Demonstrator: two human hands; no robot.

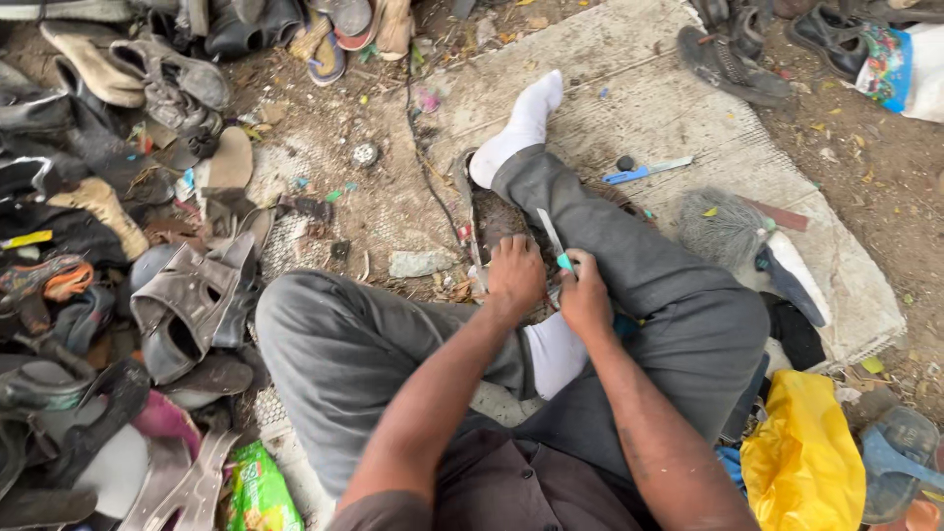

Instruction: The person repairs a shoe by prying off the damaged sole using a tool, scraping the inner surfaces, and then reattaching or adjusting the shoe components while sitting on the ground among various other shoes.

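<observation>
I sit on the ground with grey trousers and white socks, legs crossed. My left hand (515, 275) presses down on a worn brown shoe sole (489, 218) lying between my legs. My right hand (584, 295) grips a small knife (554, 239) with a teal handle, its blade pointing up and away toward the sole. Both hands sit close together, almost touching, above my right ankle.
A heap of old shoes and sandals (147, 265) fills the left side. A second teal-handled blade (644, 171) lies on the woven mat (688, 108). A grey brush (720, 226) lies right of my knee, a yellow bag (801, 457) at lower right, a green packet (260, 492) at bottom left.
</observation>
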